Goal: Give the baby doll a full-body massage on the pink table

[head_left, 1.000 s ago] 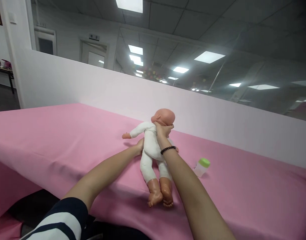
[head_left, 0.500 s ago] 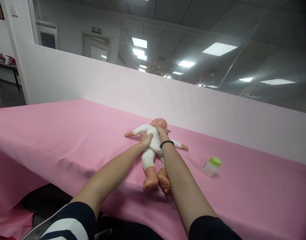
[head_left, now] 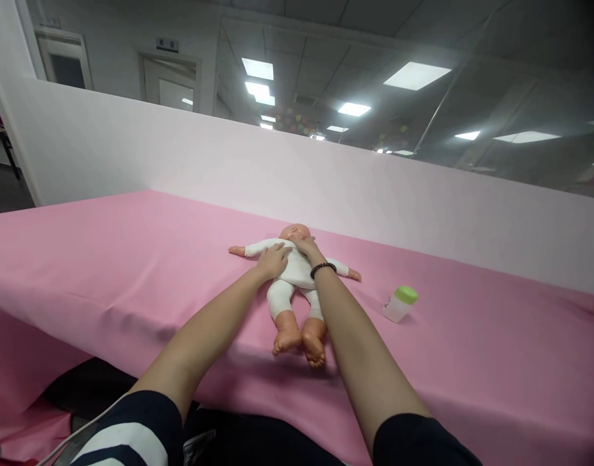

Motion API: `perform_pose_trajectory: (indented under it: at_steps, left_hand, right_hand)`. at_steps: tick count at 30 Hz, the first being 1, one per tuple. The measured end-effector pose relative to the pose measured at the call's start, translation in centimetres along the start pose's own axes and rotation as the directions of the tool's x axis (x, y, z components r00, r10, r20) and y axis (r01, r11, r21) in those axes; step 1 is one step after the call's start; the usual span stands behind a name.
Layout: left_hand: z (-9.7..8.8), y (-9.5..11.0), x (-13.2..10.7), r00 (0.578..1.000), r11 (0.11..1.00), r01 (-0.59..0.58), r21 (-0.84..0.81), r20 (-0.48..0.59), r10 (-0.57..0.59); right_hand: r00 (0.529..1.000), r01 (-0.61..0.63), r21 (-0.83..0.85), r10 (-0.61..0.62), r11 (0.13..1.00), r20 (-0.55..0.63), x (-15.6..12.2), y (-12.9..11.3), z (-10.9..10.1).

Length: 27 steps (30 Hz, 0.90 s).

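A baby doll [head_left: 291, 272] in a white suit lies flat on its back on the pink cloth [head_left: 131, 259], arms spread, bare feet toward me. My left hand [head_left: 272, 260] rests palm-down on the doll's chest. My right hand [head_left: 306, 248], with a black bead bracelet at the wrist, lies on the doll's neck and chin. A small clear bottle with a green cap [head_left: 399, 303] stands tilted on the cloth to the right of the doll, apart from both hands.
A low white partition wall [head_left: 374, 200] runs along the far side of the table, with glass above it. The cloth hangs over the near edge by my lap. A doorway and corridor show at the far left.
The doll went from propped up on its side to lying flat on its back. My left hand moved from its back onto its chest; my right hand stayed at the neck.
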<state>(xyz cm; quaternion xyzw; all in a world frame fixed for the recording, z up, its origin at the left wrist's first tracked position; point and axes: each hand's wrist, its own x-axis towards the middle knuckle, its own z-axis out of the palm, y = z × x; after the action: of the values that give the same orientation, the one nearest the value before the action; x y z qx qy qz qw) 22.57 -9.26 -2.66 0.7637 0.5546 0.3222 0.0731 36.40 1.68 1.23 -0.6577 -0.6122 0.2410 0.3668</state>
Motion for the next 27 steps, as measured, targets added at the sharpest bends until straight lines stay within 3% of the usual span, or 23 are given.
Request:
perform_pose_trajectory:
  at_steps: [2, 5, 9, 13, 18, 27]
  left_hand:
    - [0.0, -0.5, 0.0, 0.999, 0.999, 0.0, -0.044, -0.043, -0.002]
    - [-0.5, -0.9, 0.4, 0.994, 0.995, -0.016, -0.098, -0.108, 0.006]
    - [-1.8, -0.3, 2.4, 0.988, 0.998, 0.065, 0.01, -0.141, -0.063]
    - [-2.2, 1.6, 5.0, 0.988, 0.978, 0.092, 0.185, -0.136, -0.067]
    - [-0.8, 2.6, 6.2, 0.992, 0.944, 0.129, 0.304, -0.045, -0.121]
    - [0.1, 1.9, 7.5, 0.992, 0.891, 0.11, 0.44, 0.008, -0.126]
  right_hand:
    - [0.998, 0.018, -0.031, -0.016, 0.999, 0.055, -0.6, 0.9, -1.1]
    - [0.981, 0.18, -0.02, -0.178, 0.983, 0.076, -1.7, 3.0, -3.0]
    - [0.941, 0.331, 0.084, -0.336, 0.94, 0.052, -2.5, 5.4, -4.2]
    - [0.91, 0.411, 0.144, -0.415, 0.9, 0.0, -2.7, 6.1, -3.8]
    - [0.893, 0.448, 0.129, -0.45, 0.885, -0.015, -2.0, 6.3, -2.9]
    - [0.873, 0.481, -0.156, -0.487, 0.863, -0.002, -0.5, 6.0, -1.4]
